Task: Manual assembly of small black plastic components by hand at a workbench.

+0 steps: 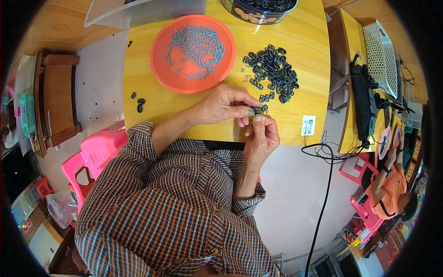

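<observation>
Both hands meet over the near edge of the yellow wooden table (152,106). Left hand (221,105) and right hand (260,136) pinch one small black plastic clip (255,110) between them, fingers closed tight on it from either side; a second like piece sits just beside, at the fingertips. Beyond the hands, a loose pile of black plastic clips (272,71). Left of the pile, a round orange plastic dish (159,69) holding small grey metal pins (196,44). Three stray black pieces (138,102) lie well apart, toward the table's left edge. White paper label (308,125) near the right corner.
</observation>
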`<state>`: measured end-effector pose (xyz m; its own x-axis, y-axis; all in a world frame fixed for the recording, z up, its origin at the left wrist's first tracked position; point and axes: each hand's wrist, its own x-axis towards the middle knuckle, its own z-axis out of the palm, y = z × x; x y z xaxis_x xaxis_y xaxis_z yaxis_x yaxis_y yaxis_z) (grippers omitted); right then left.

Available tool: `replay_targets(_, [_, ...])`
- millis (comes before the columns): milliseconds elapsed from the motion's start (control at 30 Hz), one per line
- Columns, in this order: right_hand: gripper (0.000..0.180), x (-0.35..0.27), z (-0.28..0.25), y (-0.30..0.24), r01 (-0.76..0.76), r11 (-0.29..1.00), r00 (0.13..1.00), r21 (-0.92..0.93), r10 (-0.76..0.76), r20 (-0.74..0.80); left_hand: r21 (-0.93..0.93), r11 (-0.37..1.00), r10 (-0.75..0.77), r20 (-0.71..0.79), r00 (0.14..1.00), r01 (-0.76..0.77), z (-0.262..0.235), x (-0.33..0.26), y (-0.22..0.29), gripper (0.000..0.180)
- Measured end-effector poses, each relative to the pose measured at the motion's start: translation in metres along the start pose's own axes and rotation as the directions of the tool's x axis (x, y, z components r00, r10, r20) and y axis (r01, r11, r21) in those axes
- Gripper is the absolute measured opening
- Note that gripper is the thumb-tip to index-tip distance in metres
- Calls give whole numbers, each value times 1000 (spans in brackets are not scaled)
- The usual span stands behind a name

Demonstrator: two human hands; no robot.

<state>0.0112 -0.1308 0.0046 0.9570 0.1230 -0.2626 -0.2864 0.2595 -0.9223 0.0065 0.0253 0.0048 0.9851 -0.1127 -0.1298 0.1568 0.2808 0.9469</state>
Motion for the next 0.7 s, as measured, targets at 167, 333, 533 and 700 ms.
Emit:
replay_targets(167, [10,1,-4,-6,-51,997,995,53,46,86,1,1000,20,22,1000,-20,-4,-1,1,23])
replay_targets(333, [12,6,-14,-3,-156,981,971,114,130,202,-21,1000,6,43,999,-5,-7,-4,0,23])
replay_targets(533, [12,6,-16,-4,-194,978,966,84,175,191,-10,1000,-21,52,998,21,-9,-7,1,22])
replay_targets(700, [7,7,-19,-4,-202,967,957,152,163,238,-29,999,-14,59,998,16,-8,-6,0,21])
